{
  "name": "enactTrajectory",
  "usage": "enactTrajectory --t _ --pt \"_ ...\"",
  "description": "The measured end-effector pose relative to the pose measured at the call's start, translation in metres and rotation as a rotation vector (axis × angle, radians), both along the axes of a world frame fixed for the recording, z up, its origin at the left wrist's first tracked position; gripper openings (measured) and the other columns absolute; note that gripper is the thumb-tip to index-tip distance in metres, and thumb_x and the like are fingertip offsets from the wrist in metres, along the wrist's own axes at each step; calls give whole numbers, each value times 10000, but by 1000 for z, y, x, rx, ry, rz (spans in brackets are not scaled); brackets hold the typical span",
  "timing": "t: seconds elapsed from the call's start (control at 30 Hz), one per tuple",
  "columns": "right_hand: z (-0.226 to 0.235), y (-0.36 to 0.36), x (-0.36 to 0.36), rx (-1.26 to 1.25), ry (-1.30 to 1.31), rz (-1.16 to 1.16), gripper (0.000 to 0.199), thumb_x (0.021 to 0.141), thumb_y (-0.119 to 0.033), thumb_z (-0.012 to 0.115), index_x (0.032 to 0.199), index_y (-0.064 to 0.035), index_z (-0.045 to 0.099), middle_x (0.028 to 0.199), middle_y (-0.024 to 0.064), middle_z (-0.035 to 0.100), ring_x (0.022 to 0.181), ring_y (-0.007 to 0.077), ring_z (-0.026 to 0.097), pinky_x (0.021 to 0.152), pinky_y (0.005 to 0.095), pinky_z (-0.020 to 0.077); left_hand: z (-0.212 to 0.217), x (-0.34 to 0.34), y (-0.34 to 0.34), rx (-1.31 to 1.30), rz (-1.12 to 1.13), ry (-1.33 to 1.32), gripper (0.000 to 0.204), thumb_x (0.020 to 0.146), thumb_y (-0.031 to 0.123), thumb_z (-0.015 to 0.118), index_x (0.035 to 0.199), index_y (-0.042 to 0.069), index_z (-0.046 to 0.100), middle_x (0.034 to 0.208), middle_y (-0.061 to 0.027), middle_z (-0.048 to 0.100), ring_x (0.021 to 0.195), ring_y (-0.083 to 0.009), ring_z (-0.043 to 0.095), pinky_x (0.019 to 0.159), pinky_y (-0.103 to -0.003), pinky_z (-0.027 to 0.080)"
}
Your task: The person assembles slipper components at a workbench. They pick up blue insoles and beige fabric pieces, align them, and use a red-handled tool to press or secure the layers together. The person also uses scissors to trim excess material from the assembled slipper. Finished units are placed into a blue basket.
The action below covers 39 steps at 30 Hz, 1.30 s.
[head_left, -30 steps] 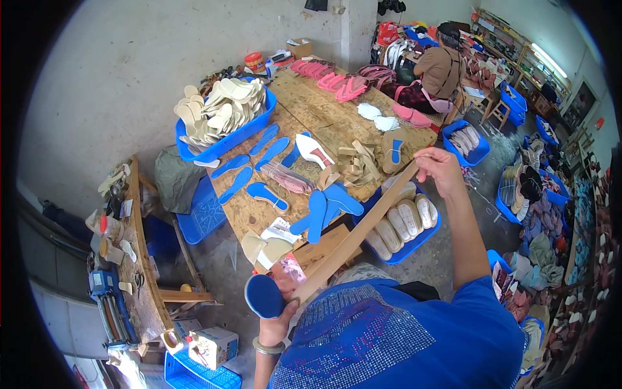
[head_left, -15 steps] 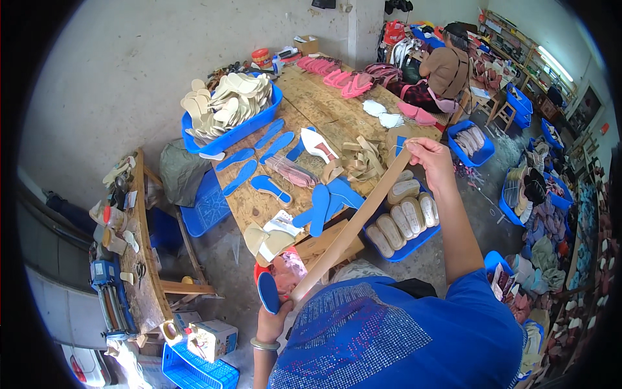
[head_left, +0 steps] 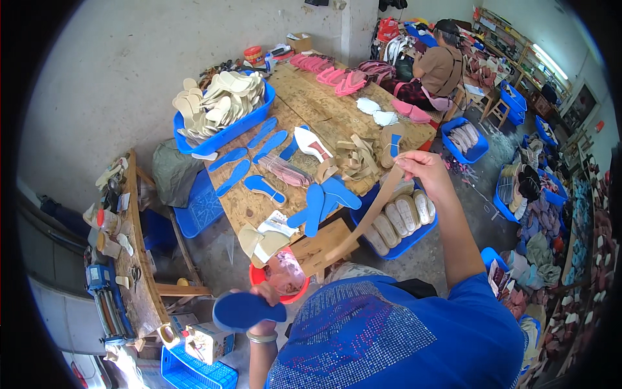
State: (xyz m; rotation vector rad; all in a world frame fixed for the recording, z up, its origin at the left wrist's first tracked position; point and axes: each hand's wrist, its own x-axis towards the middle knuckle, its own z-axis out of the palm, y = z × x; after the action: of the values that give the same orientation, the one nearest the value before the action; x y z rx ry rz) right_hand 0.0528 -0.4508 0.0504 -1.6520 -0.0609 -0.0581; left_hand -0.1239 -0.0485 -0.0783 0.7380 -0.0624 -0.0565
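Note:
My left hand [head_left: 264,322] grips a blue insole [head_left: 241,311], turned with its flat blue face up and slightly blurred. Over the front right part of the table my right hand [head_left: 424,167] pinches the upper end of a long tan strip [head_left: 372,209]. The strip slants down toward my body, and its blurred lower end hangs apart from my left hand. Beneath it are a wooden box [head_left: 332,235] and a blue bin [head_left: 414,241] of pale soles. Several blue insoles [head_left: 315,209] lie fanned on the wooden table [head_left: 243,211], near a pile of tan strips [head_left: 357,159].
A blue tub [head_left: 241,128] heaped with cream insoles stands at the table's far left. A red bucket [head_left: 295,299] sits below the near edge. A narrow workbench [head_left: 146,275] runs along the left. Another person [head_left: 444,65] sits at the back right, among blue bins.
My left hand has moved away from the strip's lower end, and the insole in it has swung from upright to lying sideways. The strip now hangs from my right hand.

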Motion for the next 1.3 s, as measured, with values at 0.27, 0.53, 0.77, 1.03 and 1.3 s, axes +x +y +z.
enactTrajectory --t 0.27,0.53,0.77,1.03,1.3 --pt "24 35 -19 -158 37 256 124 845 -95 662 934 -18 705 781 9 660 639 55 564 581 206 461 33 39 -31 320 -140 72 278 933 61 498 1210 40 501 1079 -113 615 646 -70 479 566 -202 393" --pt "7 117 -24 -206 -341 626 98 850 -64 648 921 -7 685 793 16 647 687 90 600 610 230 466 62 85 -66 467 -412 -33 496 907 55 556 1365 4 374 1331 -80 470 794 -56 545 678 -183 434" --pt "-10 128 19 76 206 437 138 827 -138 689 910 -27 694 739 -24 634 609 47 545 552 194 435 84 121 -78 502 -390 193 158 947 158 559 1004 24 620 686 61 547 465 9 402 412 -162 301" --pt "-49 139 42 77 250 413 199 847 -201 685 930 -20 693 715 -15 631 570 39 535 518 189 426 39 134 -67 613 -389 101 436 1004 381 395 1049 9 617 597 31 524 419 -13 336 405 -183 260" --pt "-94 153 53 219 415 440 220 853 -179 665 993 -10 674 810 4 655 704 66 570 649 219 452 29 141 -66 576 -417 413 265 950 264 559 1022 29 655 596 73 485 465 -10 339 424 -193 238"
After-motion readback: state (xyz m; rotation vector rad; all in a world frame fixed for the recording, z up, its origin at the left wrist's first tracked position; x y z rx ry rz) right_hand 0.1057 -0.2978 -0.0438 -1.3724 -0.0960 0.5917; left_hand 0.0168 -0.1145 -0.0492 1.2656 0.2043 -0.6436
